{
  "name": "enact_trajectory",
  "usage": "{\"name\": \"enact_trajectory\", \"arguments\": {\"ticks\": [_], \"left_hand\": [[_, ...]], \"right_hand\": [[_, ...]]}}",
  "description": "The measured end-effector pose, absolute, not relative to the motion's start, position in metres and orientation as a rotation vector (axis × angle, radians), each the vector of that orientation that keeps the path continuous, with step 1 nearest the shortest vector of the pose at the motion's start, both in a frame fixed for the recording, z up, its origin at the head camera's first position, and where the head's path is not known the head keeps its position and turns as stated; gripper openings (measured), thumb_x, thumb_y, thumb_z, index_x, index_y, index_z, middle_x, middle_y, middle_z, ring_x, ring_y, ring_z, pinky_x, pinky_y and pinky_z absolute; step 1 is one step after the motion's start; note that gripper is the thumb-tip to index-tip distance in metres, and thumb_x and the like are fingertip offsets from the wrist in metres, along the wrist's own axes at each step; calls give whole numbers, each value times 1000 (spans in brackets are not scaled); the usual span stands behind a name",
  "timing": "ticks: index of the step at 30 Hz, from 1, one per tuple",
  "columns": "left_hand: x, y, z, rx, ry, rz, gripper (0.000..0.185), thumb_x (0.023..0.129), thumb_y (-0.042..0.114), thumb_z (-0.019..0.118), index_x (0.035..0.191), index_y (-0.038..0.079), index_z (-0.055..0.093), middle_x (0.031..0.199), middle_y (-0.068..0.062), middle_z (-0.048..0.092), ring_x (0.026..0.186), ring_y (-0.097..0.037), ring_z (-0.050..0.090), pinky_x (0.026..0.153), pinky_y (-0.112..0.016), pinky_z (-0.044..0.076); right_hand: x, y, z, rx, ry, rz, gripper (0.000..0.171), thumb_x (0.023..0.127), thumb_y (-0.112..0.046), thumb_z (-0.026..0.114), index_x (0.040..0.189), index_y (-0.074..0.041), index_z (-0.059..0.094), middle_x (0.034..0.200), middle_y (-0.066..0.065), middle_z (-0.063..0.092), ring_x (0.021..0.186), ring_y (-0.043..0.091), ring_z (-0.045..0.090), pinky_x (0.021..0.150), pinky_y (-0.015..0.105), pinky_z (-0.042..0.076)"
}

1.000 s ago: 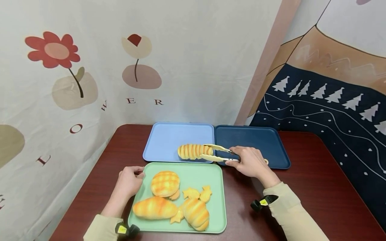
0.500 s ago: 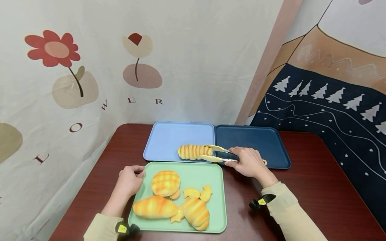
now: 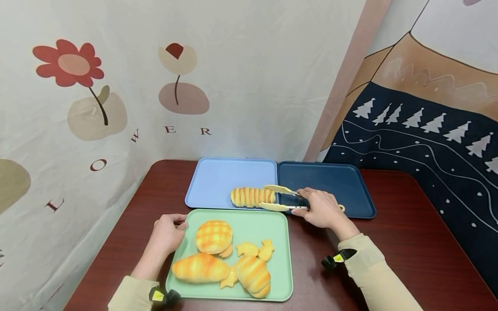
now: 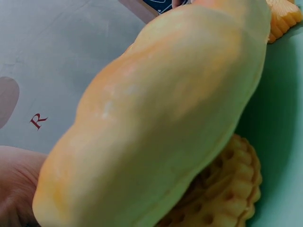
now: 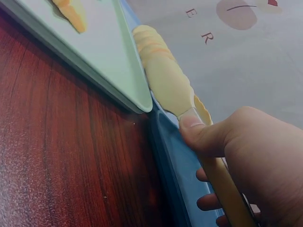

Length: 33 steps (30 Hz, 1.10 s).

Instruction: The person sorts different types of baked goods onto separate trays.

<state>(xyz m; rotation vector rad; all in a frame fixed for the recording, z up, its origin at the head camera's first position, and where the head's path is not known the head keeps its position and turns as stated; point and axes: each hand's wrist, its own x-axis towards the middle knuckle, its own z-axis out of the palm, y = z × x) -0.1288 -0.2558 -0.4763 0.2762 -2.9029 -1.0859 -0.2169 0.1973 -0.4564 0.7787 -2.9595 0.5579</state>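
Observation:
My right hand (image 3: 311, 206) grips cream tongs (image 3: 281, 198) by the handle. The tongs' two arms stand either side of a ridged long bread (image 3: 252, 196), which lies at the front right of the light blue tray (image 3: 218, 177). In the right wrist view my thumb presses on the tongs (image 5: 177, 92), and the ridged bread (image 5: 147, 39) shows past them. My left hand (image 3: 176, 223) holds the left rim of the green tray (image 3: 278, 259). That tray carries a round grid-topped bun (image 3: 213, 236), a long loaf (image 3: 200, 268), a striped roll (image 3: 253, 276) and small star cookies (image 3: 247, 249).
A dark blue tray (image 3: 330, 181) lies to the right of the light blue one, partly under my right hand. All three trays sit on a dark red wooden table (image 3: 389, 242). Printed cloth walls close the back and both sides. The left wrist view is filled by the long loaf (image 4: 165, 118).
The tongs' arms stand a little wider apart around the ridged bread. Both hands and the bread have hardly moved.

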Motion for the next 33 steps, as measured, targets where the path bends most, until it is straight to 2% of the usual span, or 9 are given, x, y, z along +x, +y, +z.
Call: {"name": "enact_trajectory", "arguments": {"ticks": [6, 12, 21, 25, 27, 31, 33], "left_hand": [[-128, -254, -475, 265, -2893, -1084, 29, 99, 3, 66, 125, -6, 75, 108, -18, 77, 98, -35, 69, 73, -39, 56], [-128, -253, -472, 269, -2890, -1083, 29, 99, 4, 67, 125, -6, 75, 108, -17, 77, 100, -36, 69, 77, -44, 57], [-124, -254, -473, 273, -2907, -1078, 29, 99, 3, 67, 125, -6, 75, 108, -17, 77, 99, -36, 69, 76, -42, 57], [-123, -255, -472, 271, -2901, -1088, 29, 99, 3, 67, 125, -6, 75, 108, -18, 77, 99, -36, 70, 76, -43, 57], [-123, -255, -472, 281, -2905, -1091, 29, 99, 3, 67, 125, -6, 75, 108, -18, 76, 98, -35, 69, 75, -42, 57], [-123, -255, -471, 285, -2914, -1091, 29, 99, 4, 67, 126, -6, 75, 108, -17, 76, 96, -33, 69, 73, -40, 56], [-124, -255, -471, 275, -2910, -1089, 29, 99, 4, 67, 125, -6, 75, 107, -17, 76, 96, -33, 69, 73, -39, 55]], "right_hand": [[-215, 201, -453, 743, -2987, 565, 77, 90, -50, 82, 146, -2, 62, 135, 15, 67, 117, 35, 66, 94, 62, 53], [-208, 207, -452, 736, -2957, 589, 78, 90, -52, 82, 146, -1, 63, 132, 13, 69, 113, 31, 67, 91, 60, 54], [-184, 210, -444, 753, -2893, 630, 80, 88, -57, 82, 144, -2, 64, 126, 10, 69, 103, 26, 68, 84, 54, 59], [-173, 209, -437, 779, -2858, 623, 81, 88, -57, 82, 144, -3, 64, 130, 10, 69, 106, 27, 69, 82, 53, 58], [-167, 207, -434, 794, -2843, 615, 81, 87, -57, 82, 144, -3, 64, 131, 9, 68, 106, 26, 69, 81, 50, 59], [-154, 205, -431, 814, -2832, 619, 81, 86, -58, 83, 143, -3, 65, 130, 7, 69, 90, 20, 68, 68, 39, 56], [-147, 203, -429, 828, -2820, 625, 81, 86, -58, 83, 142, -3, 65, 129, 5, 69, 86, 18, 67, 65, 36, 53]]}}
